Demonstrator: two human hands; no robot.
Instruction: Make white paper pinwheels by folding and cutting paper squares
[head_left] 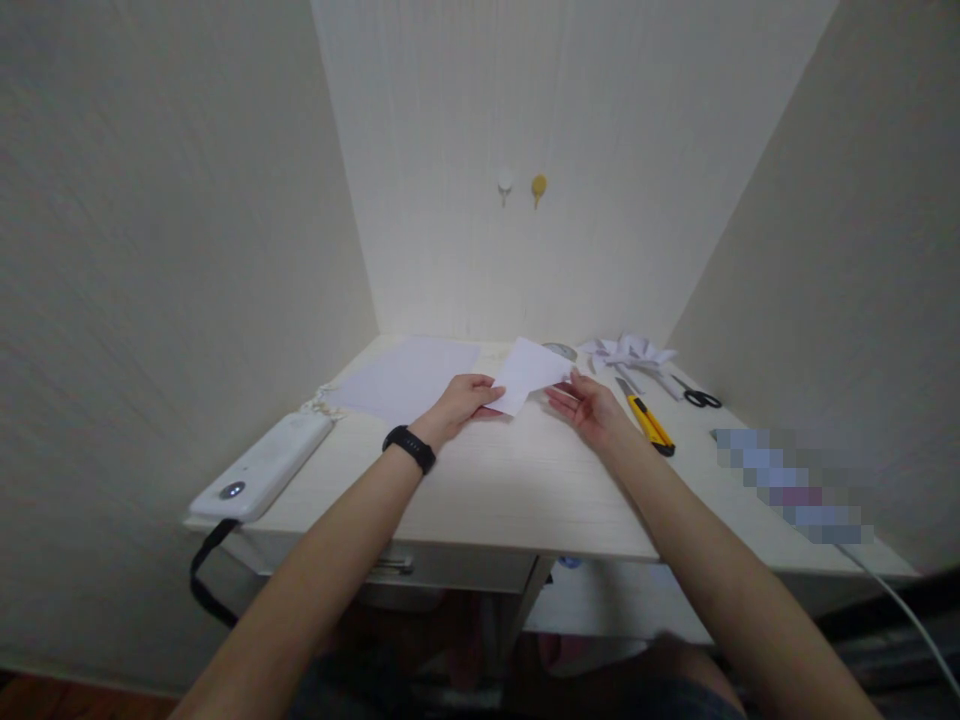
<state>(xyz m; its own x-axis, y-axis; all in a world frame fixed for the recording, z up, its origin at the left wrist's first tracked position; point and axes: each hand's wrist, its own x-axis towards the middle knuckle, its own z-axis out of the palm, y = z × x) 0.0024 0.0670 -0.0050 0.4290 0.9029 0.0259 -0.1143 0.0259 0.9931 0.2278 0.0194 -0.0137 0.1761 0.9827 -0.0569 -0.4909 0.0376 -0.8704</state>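
A small white sheet of paper [529,372] is held just above the light wooden desk [495,480], tilted up at its far edge. My left hand [461,402], with a black band on its wrist, pinches the sheet's near left corner. My right hand [589,405] lies palm up with the fingers apart, its fingertips touching the sheet's right edge from below. A larger white sheet [409,380] lies flat on the desk to the left of my left hand.
A yellow utility knife [646,420] and black scissors [697,396] lie right of my right hand, behind them folded white paper shapes [626,352]. A white device [262,465] with a black strap sits at the desk's left edge. Walls enclose the desk on three sides.
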